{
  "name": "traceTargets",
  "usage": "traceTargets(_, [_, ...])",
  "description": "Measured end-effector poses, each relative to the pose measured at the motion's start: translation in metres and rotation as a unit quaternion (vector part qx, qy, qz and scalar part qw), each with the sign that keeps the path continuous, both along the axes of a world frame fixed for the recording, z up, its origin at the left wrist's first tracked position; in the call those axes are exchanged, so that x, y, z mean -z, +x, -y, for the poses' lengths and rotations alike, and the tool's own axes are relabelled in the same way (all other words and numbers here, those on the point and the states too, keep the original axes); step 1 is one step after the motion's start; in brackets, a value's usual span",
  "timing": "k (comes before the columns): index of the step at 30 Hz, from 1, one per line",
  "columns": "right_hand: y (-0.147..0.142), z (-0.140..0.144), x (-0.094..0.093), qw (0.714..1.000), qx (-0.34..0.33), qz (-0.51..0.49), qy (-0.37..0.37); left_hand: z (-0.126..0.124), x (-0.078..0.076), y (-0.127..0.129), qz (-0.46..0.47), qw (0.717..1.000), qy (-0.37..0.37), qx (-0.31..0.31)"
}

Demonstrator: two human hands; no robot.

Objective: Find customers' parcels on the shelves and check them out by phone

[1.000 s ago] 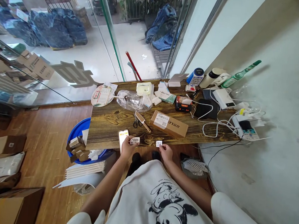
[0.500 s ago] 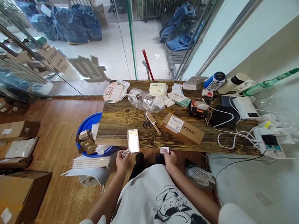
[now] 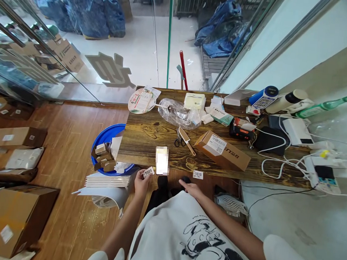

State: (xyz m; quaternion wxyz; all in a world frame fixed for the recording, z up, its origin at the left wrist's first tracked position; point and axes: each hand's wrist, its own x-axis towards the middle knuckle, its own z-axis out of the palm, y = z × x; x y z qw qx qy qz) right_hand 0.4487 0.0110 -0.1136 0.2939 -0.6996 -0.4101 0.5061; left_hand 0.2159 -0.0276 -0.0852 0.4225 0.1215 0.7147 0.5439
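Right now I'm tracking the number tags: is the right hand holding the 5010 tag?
No. The 5010 tag sits at the table edge, apart from the empty right hand below it.

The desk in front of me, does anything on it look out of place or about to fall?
Yes. The phone lies at the near edge of the wooden desk and seems to overhang it. The 5010 label hangs off that same edge, beyond the right hand. The left hand pinches the 5009 label.
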Motion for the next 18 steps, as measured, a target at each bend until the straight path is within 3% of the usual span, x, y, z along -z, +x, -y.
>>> traceTargets(3, [-0.037, 0.003, -0.014, 0.986, -0.145, 0.039, 0.076, 0.003, -0.003, -0.005, 0.023, 1.0, 0.002, 0.002])
traceTargets(6, [-0.067, -0.01, -0.023, 0.955, -0.224, 0.1, 0.167, 0.007, -0.004, -0.01, 0.035, 0.999, 0.003, -0.004])
traceTargets(11, [-0.092, -0.038, -0.023, 0.903, -0.281, 0.209, 0.248, 0.013, -0.004, -0.02, 0.051, 0.999, 0.003, -0.018])
traceTargets(18, [-0.1, -0.056, -0.011, 0.864, -0.313, 0.292, 0.265, 0.019, -0.004, -0.031, 0.062, 0.998, -0.001, -0.033])
